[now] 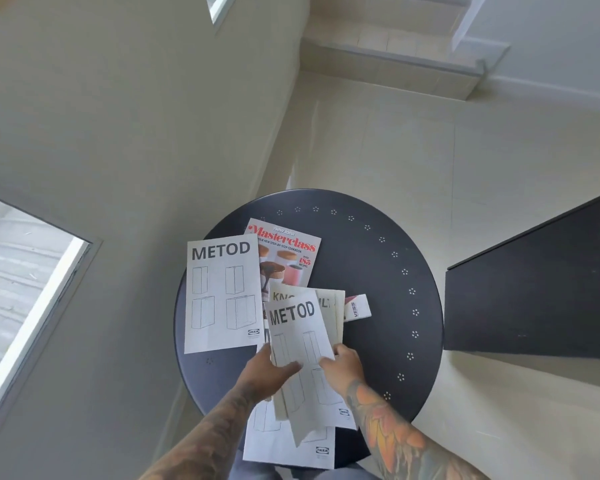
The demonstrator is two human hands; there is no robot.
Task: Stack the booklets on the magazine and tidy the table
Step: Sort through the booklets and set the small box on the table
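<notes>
A colourful Masterclass magazine [288, 251] lies at the back of the round dark table [371, 271]. A white METOD booklet [222, 296] overlaps its left edge. Nearer me, both hands hold a bundle of booklets lifted off the table, a second METOD booklet [297, 327] on top. My left hand [271, 367] grips its lower left edge. On the right edge my right hand [343, 363] pinches it. Behind it shows a cream booklet [329, 303]. Another white booklet [284, 445] lies under my forearms at the table's near edge.
A small white and red card [357, 308] lies right of the bundle. A dark cabinet [534, 289] stands to the right of the table. A wall with a window [25, 271] is on the left, and steps [395, 57] rise beyond the tiled floor.
</notes>
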